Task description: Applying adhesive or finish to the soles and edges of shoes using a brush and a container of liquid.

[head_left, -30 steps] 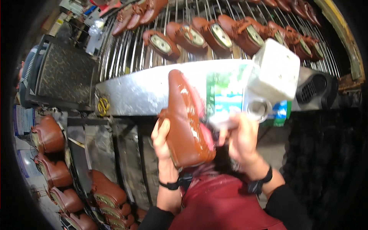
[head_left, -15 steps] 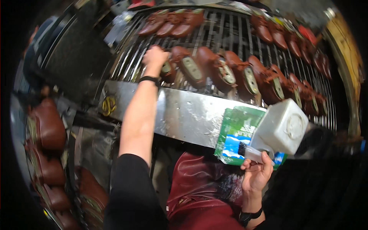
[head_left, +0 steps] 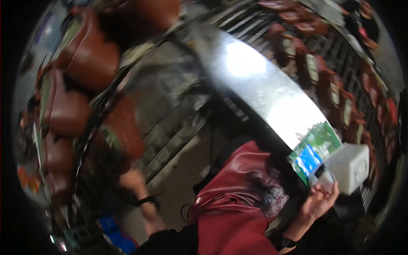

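My left hand (head_left: 132, 180), smeared by motion, is low at the left, just beneath a brown leather shoe (head_left: 125, 127) on the lower part of a rack. Whether it touches that shoe, I cannot tell. At the lower right my right hand (head_left: 318, 203) is closed round a small translucent white tool with a black end (head_left: 326, 178); its exact kind is unclear. Beside those fingers are a white square plastic container (head_left: 353, 168) and a green and blue plastic packet (head_left: 325, 142), both at the end of a shiny metal ledge (head_left: 255, 72).
Several large brown shoes (head_left: 63, 106) fill the rack at the left. Past the ledge, more brown shoes (head_left: 312, 66) stand in rows on metal slats (head_left: 250, 23). A dark red apron (head_left: 238, 182) covers my lap.
The view has swung left. My left hand has left the shoes on the slats and come down by the left rack. My right hand still holds the translucent tool.
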The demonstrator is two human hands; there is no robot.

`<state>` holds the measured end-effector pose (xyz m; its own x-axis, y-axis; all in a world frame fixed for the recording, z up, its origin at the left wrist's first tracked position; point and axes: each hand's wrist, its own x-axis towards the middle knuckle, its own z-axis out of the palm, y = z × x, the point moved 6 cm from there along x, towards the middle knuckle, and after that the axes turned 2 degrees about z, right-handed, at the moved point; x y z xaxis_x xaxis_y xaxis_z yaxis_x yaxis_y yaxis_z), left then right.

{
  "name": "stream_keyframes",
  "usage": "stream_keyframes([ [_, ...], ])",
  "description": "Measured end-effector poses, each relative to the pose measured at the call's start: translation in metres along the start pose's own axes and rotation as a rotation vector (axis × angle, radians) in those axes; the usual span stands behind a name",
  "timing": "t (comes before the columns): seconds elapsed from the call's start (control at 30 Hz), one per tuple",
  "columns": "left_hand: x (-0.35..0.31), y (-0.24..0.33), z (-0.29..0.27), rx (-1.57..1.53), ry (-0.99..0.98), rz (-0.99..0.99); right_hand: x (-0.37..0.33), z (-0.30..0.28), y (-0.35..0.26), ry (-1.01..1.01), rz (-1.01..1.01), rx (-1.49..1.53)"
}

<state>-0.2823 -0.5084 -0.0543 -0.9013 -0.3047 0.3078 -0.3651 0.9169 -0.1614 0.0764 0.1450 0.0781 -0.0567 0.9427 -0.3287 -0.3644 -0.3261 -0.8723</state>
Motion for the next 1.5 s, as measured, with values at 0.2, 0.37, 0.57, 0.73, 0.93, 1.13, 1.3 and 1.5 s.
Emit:
stream_keyframes([
  [0.2, 0.048, -0.119, -0.001, -0.062, -0.389, -0.132, -0.003, 0.001, 0.003, -0.038, 0.005, 0.078],
  [0.37, -0.014, 0.018, -0.053, -0.89, -0.585, 0.062, 0.002, -0.04, -0.018, 0.126, -0.365, -0.027],
  [0.57, -0.136, 0.222, -0.116, -1.73, -1.249, 0.198, 0.023, -0.062, -0.005, 0.168, -0.514, -0.511],
  [0.73, -0.177, 0.327, -0.128, -2.201, -1.814, -0.067, 0.009, -0.052, -0.01, 0.153, -0.691, -0.814],
  [0.93, -0.159, 0.448, -0.241, -2.089, -1.686, 0.557, 0.024, -0.057, 0.015, 0.241, -0.195, -0.041],
  [1.13, -0.201, 0.439, -0.25, -1.519, -0.614, 1.394, 0.012, -0.014, 0.019, -0.026, 0.225, 0.334],
  [1.3, -0.214, 0.434, -0.227, -1.402, 0.008, 1.795, 0.012, 0.037, 0.052, -0.317, 0.148, 0.085],
  [1.5, -0.212, 0.43, -0.233, -1.38, 0.018, 1.811, 0.027, 0.071, 0.059, -0.372, 0.036, -0.138],
])
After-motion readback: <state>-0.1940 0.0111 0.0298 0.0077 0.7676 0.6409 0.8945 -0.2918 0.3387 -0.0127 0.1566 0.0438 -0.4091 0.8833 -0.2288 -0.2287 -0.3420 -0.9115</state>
